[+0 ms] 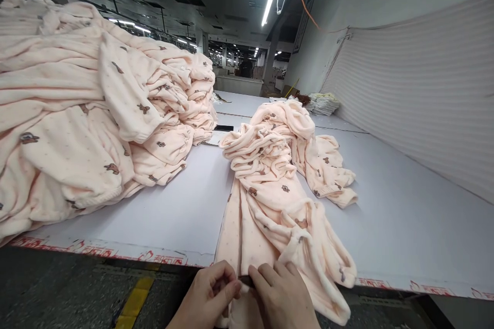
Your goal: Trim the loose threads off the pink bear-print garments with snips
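Observation:
A pale pink fleece garment with small brown printed figures lies bunched on the table, its near end hanging over the front edge. At that edge my left hand is closed, thumb and index finger pinched together beside the cloth. Whatever sits in that pinch is too small to make out. My right hand lies over the garment's near end, fingers curled down and gripping the fabric. A small dark strip or gap shows between the two hands; I cannot tell which.
A large heap of similar pink garments covers the table's left side. Farther back are a dark flat object and a stack of folded pale cloth. A striped sheet hangs along the right wall. Red print marks the white table's front edge.

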`<state>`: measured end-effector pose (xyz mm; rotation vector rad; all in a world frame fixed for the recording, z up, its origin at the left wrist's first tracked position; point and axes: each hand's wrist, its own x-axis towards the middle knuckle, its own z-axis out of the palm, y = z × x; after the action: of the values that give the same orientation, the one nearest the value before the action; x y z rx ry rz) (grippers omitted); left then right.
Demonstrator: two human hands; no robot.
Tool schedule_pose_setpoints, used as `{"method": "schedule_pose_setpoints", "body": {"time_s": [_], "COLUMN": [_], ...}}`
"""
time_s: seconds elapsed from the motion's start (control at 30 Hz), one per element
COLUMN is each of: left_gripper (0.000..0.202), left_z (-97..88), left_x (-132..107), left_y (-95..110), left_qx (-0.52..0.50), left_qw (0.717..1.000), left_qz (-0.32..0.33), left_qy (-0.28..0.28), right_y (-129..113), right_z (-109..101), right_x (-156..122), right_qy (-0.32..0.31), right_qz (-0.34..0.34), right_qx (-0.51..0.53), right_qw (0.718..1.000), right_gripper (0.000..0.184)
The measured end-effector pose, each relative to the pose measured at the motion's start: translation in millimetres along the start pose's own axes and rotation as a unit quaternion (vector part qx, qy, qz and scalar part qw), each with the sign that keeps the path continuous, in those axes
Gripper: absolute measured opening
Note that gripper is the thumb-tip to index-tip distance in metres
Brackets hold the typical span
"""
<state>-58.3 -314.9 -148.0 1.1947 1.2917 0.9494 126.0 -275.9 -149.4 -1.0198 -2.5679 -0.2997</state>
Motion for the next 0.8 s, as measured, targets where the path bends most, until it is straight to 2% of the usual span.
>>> {"method": "schedule_pose_setpoints", "body": {"time_s": [0.07, 0.13, 0.2, 0.23, 0.27, 0.3, 0.37, 0.4, 0.47, 0.53, 0.6, 0.67, 0.73, 0.8], "left_gripper": [0.035, 0.030, 0.028, 0.030, 0.031, 0.031, 0.033, 0.044, 0.052, 0.037, 0.026, 0.021, 0.019, 0.018], "left_z": [-14.1, -33.7, -48.1, -49.5, -45.5, -36.2, -4.5, 14.5, 49.4, 70.4, 75.2, 69.8, 62.4, 58.0], "left_x": [6, 13, 17, 18, 18, 17, 16, 17, 22, 32, 43, 52, 58, 62], "left_y": [-1, -4, -8, -10, -13, -15, -19, -19, -16, -6, 12, 32, 47, 55], "left_qx": [-0.039, -0.027, 0.068, 0.124, 0.170, 0.199, 0.194, 0.179, 0.167, 0.151, 0.093, -0.005, -0.118, -0.215], "left_qw": [0.998, 0.983, 0.941, 0.921, 0.916, 0.923, 0.953, 0.956, 0.947, 0.945, 0.970, 0.993, 0.990, 0.973], "left_qz": [0.010, 0.047, 0.100, 0.119, 0.128, 0.130, 0.129, 0.147, 0.186, 0.219, 0.197, 0.118, 0.045, 0.014], "left_qy": [0.045, 0.173, 0.317, 0.350, 0.341, 0.303, 0.195, 0.182, 0.200, 0.191, 0.108, 0.007, -0.055, -0.085], "right_y": [2, 8, 16, 21, 25, 30, 37, 41, 47, 56, 67, 81, 92, 96], "right_z": [-4, -5, -5, -6, -7, -10, -18, -22, -31, -36, -36, -34, -33, -38], "right_x": [-2, -9, -17, -20, -23, -24, -23, -22, -18, -15, -12, -8, -3, 1], "right_qy": [-0.017, -0.030, -0.042, -0.045, -0.043, -0.036, -0.012, -0.001, 0.016, 0.046, 0.094, 0.118, 0.111, 0.090], "right_qz": [0.029, 0.073, 0.113, 0.131, 0.148, 0.167, 0.202, 0.218, 0.249, 0.277, 0.295, 0.303, 0.311, 0.308], "right_qx": [0.015, 0.053, 0.093, 0.113, 0.135, 0.163, 0.235, 0.269, 0.319, 0.332, 0.302, 0.242, 0.191, 0.179], "right_qw": [0.999, 0.995, 0.988, 0.984, 0.979, 0.972, 0.951, 0.938, 0.914, 0.901, 0.902, 0.914, 0.924, 0.930], "right_gripper": [0.025, 0.025, 0.025, 0.024, 0.025, 0.025, 0.021, 0.019, 0.015, 0.016, 0.016, 0.014, 0.012, 0.012]}}
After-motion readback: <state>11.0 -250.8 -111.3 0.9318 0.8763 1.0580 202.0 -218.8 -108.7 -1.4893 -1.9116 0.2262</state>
